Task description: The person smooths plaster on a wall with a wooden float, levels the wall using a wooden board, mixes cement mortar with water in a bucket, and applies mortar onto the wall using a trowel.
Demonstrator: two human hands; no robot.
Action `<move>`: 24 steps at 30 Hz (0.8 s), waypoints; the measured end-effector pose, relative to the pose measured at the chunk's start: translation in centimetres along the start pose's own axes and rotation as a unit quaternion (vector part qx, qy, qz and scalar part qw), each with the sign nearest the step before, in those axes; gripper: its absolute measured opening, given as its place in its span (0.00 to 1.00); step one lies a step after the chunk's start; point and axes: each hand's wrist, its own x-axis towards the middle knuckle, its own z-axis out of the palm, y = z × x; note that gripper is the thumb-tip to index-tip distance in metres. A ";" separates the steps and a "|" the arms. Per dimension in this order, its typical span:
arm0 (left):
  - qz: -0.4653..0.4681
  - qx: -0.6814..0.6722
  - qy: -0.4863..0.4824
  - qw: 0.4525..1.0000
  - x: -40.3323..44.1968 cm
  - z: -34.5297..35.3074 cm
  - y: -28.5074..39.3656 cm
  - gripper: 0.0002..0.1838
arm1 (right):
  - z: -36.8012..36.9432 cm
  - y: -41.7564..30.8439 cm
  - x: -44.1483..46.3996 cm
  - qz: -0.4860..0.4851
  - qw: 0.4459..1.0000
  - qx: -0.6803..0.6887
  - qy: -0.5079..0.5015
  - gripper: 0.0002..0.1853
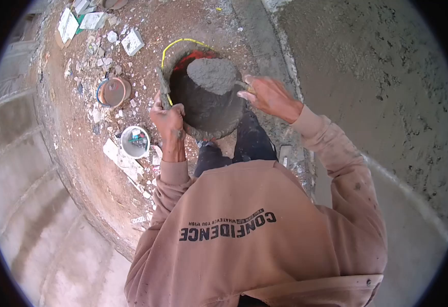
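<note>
My left hand (168,118) grips the left rim of a round tub (208,134), its fingers closed beside the yellow handle (184,39). Dark wet mortar (203,110) lies inside the tub. My right hand (271,97) is closed round the handle of a trowel (244,87) at the tub's right side. A heap of grey mortar (212,74) sits on the trowel blade, over the tub's opening, and hides most of the blade.
A small orange-rimmed bucket (114,92) and a white bucket (135,142) stand to the left on debris-strewn ground. Broken white pieces (133,42) lie farther up. A rough grey mortared surface (357,77) fills the right side.
</note>
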 end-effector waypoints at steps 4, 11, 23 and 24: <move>0.027 0.060 0.032 0.997 1.8 0.5 -1.6 0.33 | -8.3 0.9 4.1 -0.057 0.996 0.057 0.041 0.25; -0.012 0.080 0.114 0.990 3.0 1.3 -2.8 0.21 | -15.8 18.2 11.2 0.183 0.823 0.504 -0.186 0.22; -0.008 0.059 0.063 0.996 -1.5 -1.6 -2.1 0.34 | -14.8 11.6 -13.1 0.286 0.880 0.335 0.178 0.19; 0.017 0.040 0.029 0.999 -2.3 -2.2 -1.8 0.36 | -12.3 8.1 -13.8 0.265 0.921 0.255 0.129 0.18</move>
